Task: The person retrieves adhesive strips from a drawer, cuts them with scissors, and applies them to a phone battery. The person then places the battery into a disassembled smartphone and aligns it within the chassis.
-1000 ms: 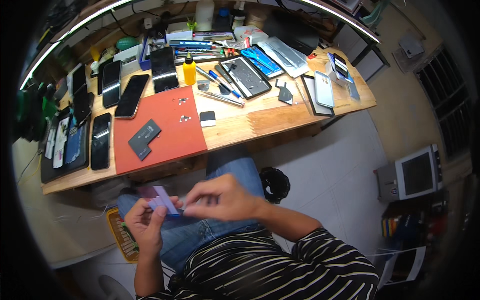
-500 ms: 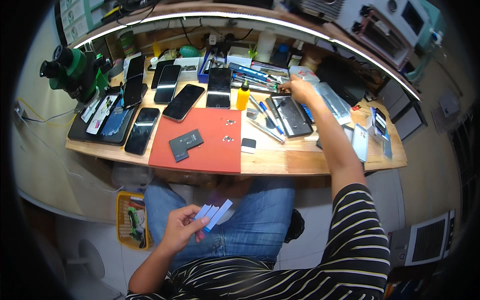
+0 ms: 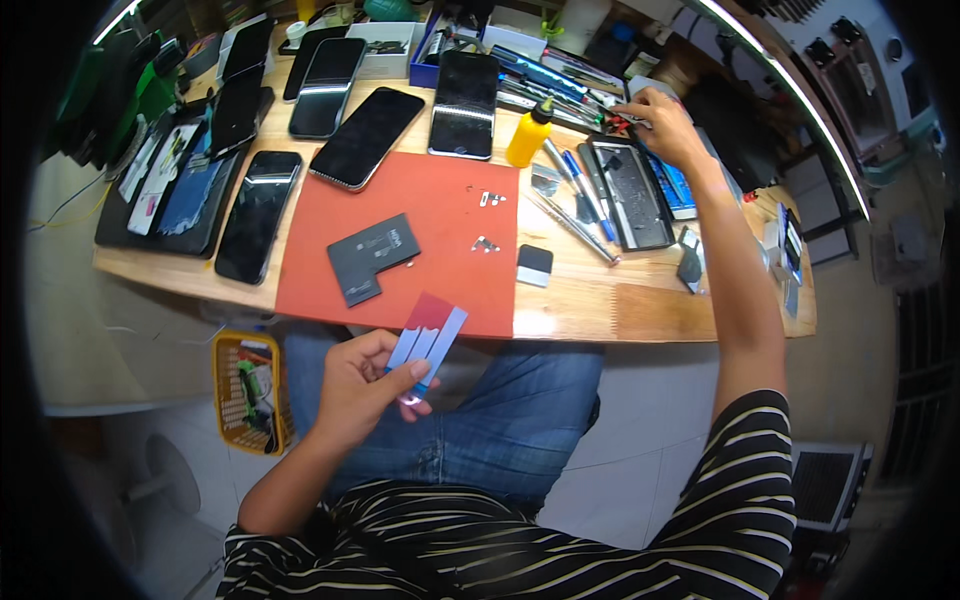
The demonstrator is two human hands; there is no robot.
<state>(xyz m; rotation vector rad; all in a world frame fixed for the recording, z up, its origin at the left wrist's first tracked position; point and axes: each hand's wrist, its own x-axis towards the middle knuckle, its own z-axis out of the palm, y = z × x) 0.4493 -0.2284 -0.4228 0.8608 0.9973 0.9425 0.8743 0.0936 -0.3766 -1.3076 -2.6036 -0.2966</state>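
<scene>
My left hand (image 3: pixel 358 385), in front of the bench edge, pinches a small sheet of pale blue adhesive strips (image 3: pixel 432 340) with a clear reddish-looking upper part. Its thumb lies across the lower end. My right hand (image 3: pixel 668 122) reaches to the far right among pens and hand tools (image 3: pixel 560 88). Its fingers are closed at some red and black handles; what they grip is too small to make out. On the red mat (image 3: pixel 440 285) lie a black L-shaped phone battery (image 3: pixel 375 255) and several tiny metal parts (image 3: pixel 487 243).
Phones (image 3: pixel 368 135) lie along the left and back. A yellow bottle (image 3: pixel 530 135) stands behind the mat's right corner. Right of it are pens (image 3: pixel 590 195), a black tray (image 3: pixel 632 200) and a black-and-white piece (image 3: pixel 535 265). A green microscope (image 3: pixel 110 110) stands at left, a yellow basket (image 3: pixel 225 400) below.
The view has shifted closer to the bench. My left hand has raised the strip sheet toward the mat's front edge. My right hand remains among the tools at the back right.
</scene>
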